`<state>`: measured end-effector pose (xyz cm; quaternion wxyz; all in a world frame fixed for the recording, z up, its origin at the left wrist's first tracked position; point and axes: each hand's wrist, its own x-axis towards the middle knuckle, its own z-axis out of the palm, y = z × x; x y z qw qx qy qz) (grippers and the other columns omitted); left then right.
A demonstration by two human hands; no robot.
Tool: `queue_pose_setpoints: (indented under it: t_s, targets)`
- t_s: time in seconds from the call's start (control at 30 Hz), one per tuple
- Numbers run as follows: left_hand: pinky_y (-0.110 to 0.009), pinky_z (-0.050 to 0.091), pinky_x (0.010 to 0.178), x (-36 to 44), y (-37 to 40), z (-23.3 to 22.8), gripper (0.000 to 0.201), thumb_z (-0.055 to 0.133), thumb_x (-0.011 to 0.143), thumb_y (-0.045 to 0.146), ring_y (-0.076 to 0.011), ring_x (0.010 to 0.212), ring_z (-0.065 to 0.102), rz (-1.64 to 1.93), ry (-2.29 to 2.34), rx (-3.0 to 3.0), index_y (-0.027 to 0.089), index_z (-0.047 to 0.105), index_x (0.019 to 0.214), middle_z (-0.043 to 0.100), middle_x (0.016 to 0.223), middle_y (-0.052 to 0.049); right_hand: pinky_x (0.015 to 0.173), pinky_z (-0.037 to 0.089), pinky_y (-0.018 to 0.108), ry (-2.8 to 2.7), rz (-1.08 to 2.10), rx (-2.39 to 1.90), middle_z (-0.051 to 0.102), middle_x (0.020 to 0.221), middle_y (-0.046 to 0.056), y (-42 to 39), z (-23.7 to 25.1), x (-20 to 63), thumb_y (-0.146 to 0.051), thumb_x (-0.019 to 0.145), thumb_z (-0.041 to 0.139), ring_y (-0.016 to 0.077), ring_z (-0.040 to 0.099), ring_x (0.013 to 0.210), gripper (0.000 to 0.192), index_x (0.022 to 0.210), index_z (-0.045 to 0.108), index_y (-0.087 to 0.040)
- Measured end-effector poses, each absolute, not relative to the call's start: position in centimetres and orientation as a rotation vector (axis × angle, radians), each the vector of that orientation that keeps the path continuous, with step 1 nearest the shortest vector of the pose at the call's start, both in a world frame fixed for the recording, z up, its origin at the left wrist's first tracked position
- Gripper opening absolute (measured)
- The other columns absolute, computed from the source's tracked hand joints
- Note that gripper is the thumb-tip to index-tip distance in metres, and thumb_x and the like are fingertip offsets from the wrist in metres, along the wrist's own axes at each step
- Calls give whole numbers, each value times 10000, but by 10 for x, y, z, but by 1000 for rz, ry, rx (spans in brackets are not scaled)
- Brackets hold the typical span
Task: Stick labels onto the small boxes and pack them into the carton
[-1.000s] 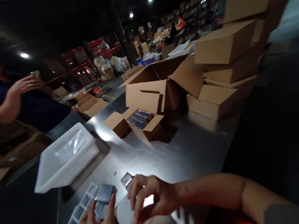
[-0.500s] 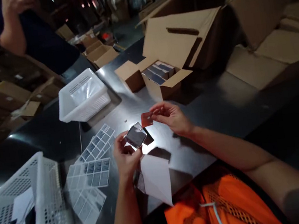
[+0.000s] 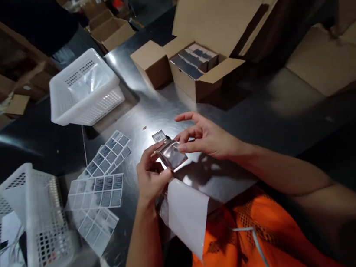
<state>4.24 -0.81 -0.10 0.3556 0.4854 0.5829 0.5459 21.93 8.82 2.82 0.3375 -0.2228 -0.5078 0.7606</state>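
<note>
A small shiny packet [image 3: 171, 154] is pinched in the left hand [image 3: 151, 178] above the bench [image 3: 260, 114], steadied by right-hand [image 3: 209, 138] fingertips for handling.

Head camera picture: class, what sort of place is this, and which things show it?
Probably a warehouse packing station: stacked cardboard boxes, an open carton of small packets, label sheets and white baskets on a steel table.

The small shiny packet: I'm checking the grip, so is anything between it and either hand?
Nothing visible. The left hand pinches the shiny packet at its near edge, and the right hand fingers touch its far side directly.
</note>
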Motion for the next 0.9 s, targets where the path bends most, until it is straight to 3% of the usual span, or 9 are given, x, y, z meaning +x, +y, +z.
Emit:
queue_pose_setpoints:
  t_s: [0.33, 0.63, 0.9]
  targets:
    - [-214, 537, 581, 45, -8, 1, 582, 757, 582, 101, -168, 753, 714, 1465, 1454, 1222, 240, 665, 1140, 767, 1029, -47, 826, 600, 365, -1316, 1966, -588, 651, 657, -87, 85, 27, 218, -157, 691, 801, 224, 695, 1069, 609, 1163, 424, -234]
    - [-188, 482, 499, 45, -8, 0, 563, 717, 593, 136, -122, 624, 659, 1425, 1540, 1236, 232, 661, 1145, 767, 1012, -54, 807, 607, 354, -1320, 1947, -597, 651, 658, -74, 85, 26, 217, -171, 685, 811, 230, 689, 1067, 596, 1144, 437, -235]
    - [-194, 489, 512, 47, -9, 2, 570, 721, 587, 133, -131, 643, 668, 1429, 1536, 1231, 236, 661, 1144, 768, 991, -46, 825, 602, 358, -1315, 1912, -602, 654, 668, -73, 84, 25, 216, -187, 683, 819, 216, 697, 1035, 576, 1124, 453, -241]
